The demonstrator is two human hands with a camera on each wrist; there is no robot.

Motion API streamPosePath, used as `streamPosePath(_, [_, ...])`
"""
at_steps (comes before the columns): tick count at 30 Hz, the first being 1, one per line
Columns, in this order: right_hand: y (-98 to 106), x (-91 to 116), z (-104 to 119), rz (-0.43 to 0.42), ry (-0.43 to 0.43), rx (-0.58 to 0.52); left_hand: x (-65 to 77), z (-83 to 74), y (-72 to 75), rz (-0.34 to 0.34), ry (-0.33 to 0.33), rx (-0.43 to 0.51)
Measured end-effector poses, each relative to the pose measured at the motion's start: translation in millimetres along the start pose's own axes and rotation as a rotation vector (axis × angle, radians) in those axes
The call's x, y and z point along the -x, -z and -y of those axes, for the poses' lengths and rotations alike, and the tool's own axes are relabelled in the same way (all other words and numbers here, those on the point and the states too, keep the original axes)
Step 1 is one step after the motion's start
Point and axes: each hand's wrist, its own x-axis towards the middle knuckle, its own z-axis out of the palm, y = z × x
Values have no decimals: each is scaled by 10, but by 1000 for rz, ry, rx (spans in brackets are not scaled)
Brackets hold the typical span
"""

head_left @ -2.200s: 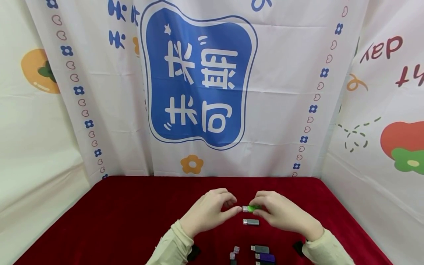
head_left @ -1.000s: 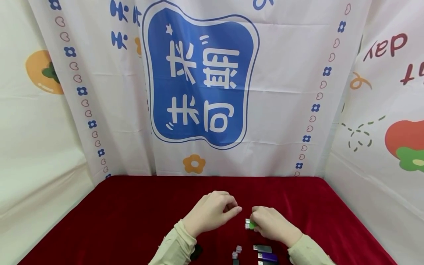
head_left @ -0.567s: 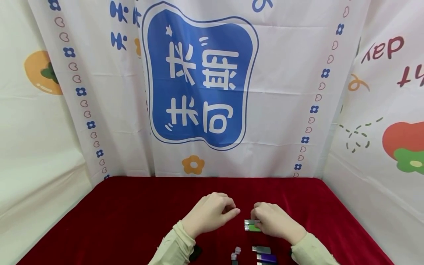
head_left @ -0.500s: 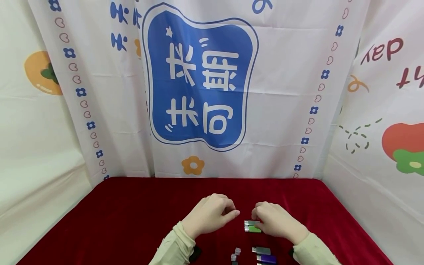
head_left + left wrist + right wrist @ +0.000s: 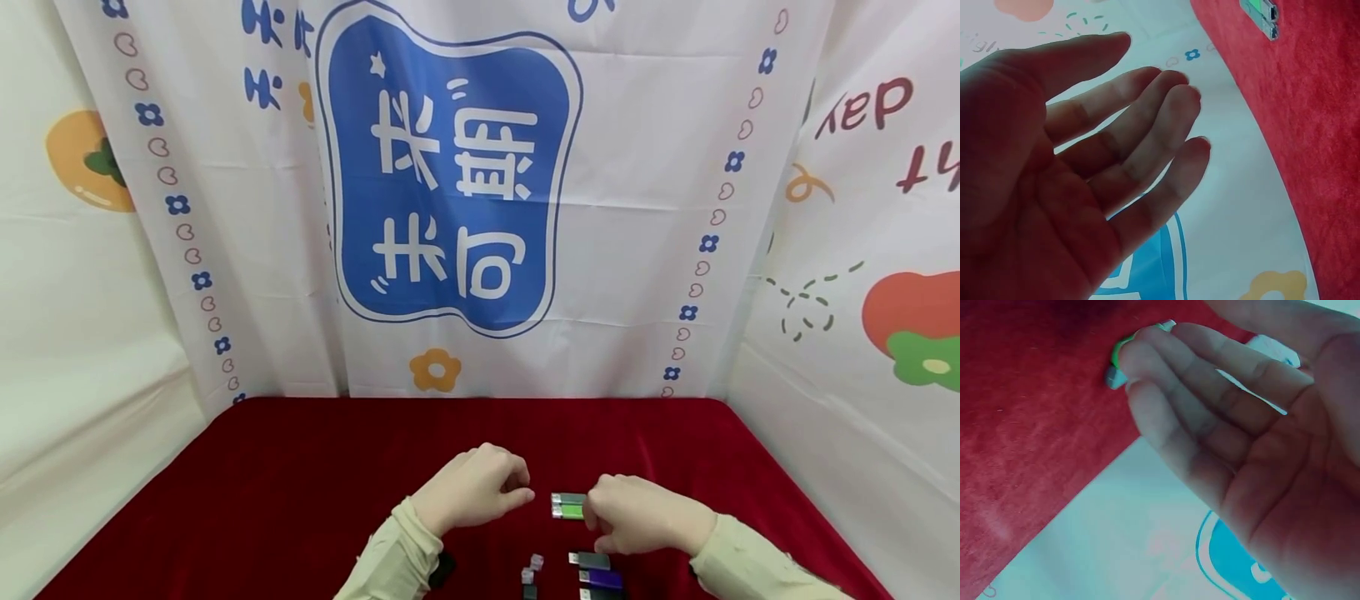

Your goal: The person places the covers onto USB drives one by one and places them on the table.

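Observation:
A grey USB stick [image 5: 568, 498] and a green USB stick [image 5: 570, 512] lie side by side on the red cloth, clear-capped ends pointing left. My right hand [image 5: 648, 515] is beside their right ends, partly covering them; its loosely bent fingers [image 5: 1160, 419] hold nothing. Whether a fingertip touches the sticks, I cannot tell. Left of the pair hovers my left hand [image 5: 476, 490], holding nothing, its fingers [image 5: 1179, 119] relaxed. Nearer the front lie another grey USB stick [image 5: 592, 561], a purple USB stick [image 5: 604, 579] and a dark USB stick [image 5: 602, 594], the last cut by the frame edge.
Two small clear caps [image 5: 528, 575] and a dark piece [image 5: 529, 592] lie left of the front sticks. The red cloth [image 5: 315, 500] covers the table, which ends at a printed white curtain [image 5: 637, 250] behind and at both sides.
My right hand set the green USB stick down in front of the grey one, let go and shifted right, towards me. My left hand has dropped slightly towards me.

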Motion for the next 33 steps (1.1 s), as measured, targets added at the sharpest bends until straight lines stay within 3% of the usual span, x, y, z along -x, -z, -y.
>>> streamPosePath(8, [-76, -47, 7, -4, 102, 27, 15, 34, -24, 25, 11, -2])
streamPosePath(21, [-123, -102, -24, 40, 127, 102, 4, 15, -15, 35, 29, 7])
streamPosePath(28, [-155, -135, 24, 17, 177, 227, 3, 8, -33, 48, 30, 4])
streamPosePath(33, [-182, -171, 89, 18, 157, 295, 4, 6, -44, 56, 30, 3])
